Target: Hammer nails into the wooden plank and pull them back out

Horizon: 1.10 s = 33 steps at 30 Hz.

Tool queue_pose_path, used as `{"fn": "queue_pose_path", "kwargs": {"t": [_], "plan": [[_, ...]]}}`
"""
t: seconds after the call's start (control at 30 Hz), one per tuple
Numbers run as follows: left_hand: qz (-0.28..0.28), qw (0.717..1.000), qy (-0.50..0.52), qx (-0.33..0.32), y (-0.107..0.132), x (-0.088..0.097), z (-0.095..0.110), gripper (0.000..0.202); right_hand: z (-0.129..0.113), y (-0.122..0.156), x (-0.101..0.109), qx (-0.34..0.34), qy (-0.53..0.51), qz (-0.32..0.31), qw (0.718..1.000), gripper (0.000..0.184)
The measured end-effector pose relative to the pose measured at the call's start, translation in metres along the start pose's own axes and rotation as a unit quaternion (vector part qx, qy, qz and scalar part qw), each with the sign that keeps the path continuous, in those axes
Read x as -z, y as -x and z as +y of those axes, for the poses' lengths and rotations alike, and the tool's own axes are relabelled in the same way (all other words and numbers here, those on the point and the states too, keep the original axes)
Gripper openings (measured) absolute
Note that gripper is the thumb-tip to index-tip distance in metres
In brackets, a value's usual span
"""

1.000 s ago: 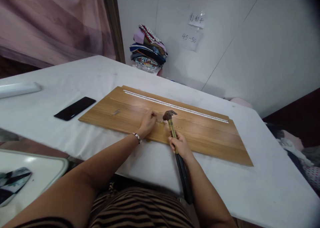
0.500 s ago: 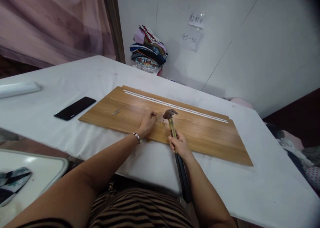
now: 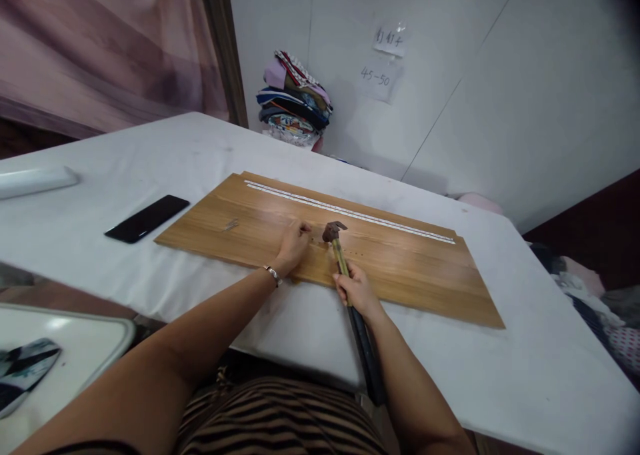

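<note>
A claw hammer (image 3: 341, 258) with a rusty head and a black grip is in my right hand (image 3: 359, 288), whose fingers wrap round the upper part of the handle. Its head hovers over the wooden board (image 3: 425, 275), close to a row of small dark nails or nail holes. My left hand (image 3: 295, 245) rests on the board left of the hammer head, fingertips pinched together; what they hold, if anything, is too small to make out. Several loose nails (image 3: 229, 225) lie in a small pile on the board's left part.
Two white measuring strips (image 3: 350, 212) run along the board's far edge. A black phone (image 3: 147, 219) lies left of the board on the white-covered table (image 3: 200, 142). Folded clothes (image 3: 295, 102) are stacked by the wall, and a white stool (image 3: 95, 335) stands at lower left.
The hammer head has shifted slightly left and down, nearer my left hand. My left hand stays pinched at about the same spot on the board.
</note>
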State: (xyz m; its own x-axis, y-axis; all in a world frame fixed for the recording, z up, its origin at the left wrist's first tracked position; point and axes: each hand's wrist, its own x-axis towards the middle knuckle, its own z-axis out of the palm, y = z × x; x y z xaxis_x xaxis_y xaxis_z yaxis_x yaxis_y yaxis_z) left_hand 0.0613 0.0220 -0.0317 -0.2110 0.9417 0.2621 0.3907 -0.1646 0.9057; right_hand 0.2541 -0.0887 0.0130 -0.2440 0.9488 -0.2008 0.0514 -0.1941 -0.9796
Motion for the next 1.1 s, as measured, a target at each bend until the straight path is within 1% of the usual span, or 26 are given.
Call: {"fn": "queue_pose_path", "kwargs": {"t": [0.1, 0.23, 0.3, 0.37, 0.47, 0.53, 0.57, 0.63, 0.7, 0.77, 0.83, 0.97, 1.1], "plan": [[0.007, 1.000, 0.003, -0.003, 0.001, 0.000, -0.001, 0.017, 0.002, -0.001, 0.001, 0.002, -0.001, -0.001, 1.000, 0.024], [0.009, 1.000, 0.013, 0.017, -0.002, -0.001, -0.003, 0.017, 0.002, -0.001, 0.002, 0.009, -0.002, 0.005, 1.000, 0.024], [0.002, 0.999, 0.019, 0.032, -0.008, 0.003, -0.004, 0.018, 0.002, 0.000, 0.002, 0.004, 0.000, 0.006, 1.000, 0.026], [-0.008, 0.999, 0.016, 0.043, -0.020, 0.010, -0.004, 0.018, 0.001, 0.000, 0.002, 0.000, -0.002, 0.006, 1.000, 0.028], [-0.003, 0.999, -0.036, 0.023, -0.042, 0.023, -0.003, 0.018, 0.001, 0.001, 0.001, 0.006, -0.012, 0.008, 1.000, 0.031], [-0.005, 0.995, -0.103, -0.002, -0.054, 0.030, -0.003, 0.022, 0.001, 0.000, 0.001, 0.011, -0.015, 0.010, 1.000, 0.032], [-0.018, 0.989, -0.144, -0.019, -0.057, 0.032, -0.003, 0.023, 0.001, -0.001, 0.001, 0.011, -0.015, 0.010, 1.000, 0.031], [-0.050, 0.973, -0.220, -0.056, -0.058, 0.034, -0.004, 0.022, 0.001, -0.001, 0.000, 0.002, -0.011, 0.003, 1.000, 0.031], [-0.075, 0.953, -0.280, -0.085, -0.053, 0.034, -0.007, 0.021, 0.002, -0.001, 0.000, -0.003, -0.011, -0.001, 1.000, 0.031], [-0.088, 0.936, -0.325, -0.098, -0.048, 0.032, -0.010, 0.024, 0.002, -0.001, 0.000, 0.002, -0.017, 0.001, 1.000, 0.032], [-0.093, 0.926, -0.351, -0.103, -0.045, 0.031, -0.010, 0.027, 0.002, 0.000, 0.000, 0.009, -0.021, 0.005, 1.000, 0.035], [-0.093, 0.922, -0.361, -0.107, -0.044, 0.030, -0.009, 0.029, 0.002, 0.000, -0.001, 0.003, -0.020, 0.005, 1.000, 0.039], [-0.095, 0.923, -0.356, -0.108, -0.044, 0.030, -0.005, 0.029, 0.001, 0.000, -0.001, -0.008, -0.019, 0.001, 1.000, 0.036]]}}
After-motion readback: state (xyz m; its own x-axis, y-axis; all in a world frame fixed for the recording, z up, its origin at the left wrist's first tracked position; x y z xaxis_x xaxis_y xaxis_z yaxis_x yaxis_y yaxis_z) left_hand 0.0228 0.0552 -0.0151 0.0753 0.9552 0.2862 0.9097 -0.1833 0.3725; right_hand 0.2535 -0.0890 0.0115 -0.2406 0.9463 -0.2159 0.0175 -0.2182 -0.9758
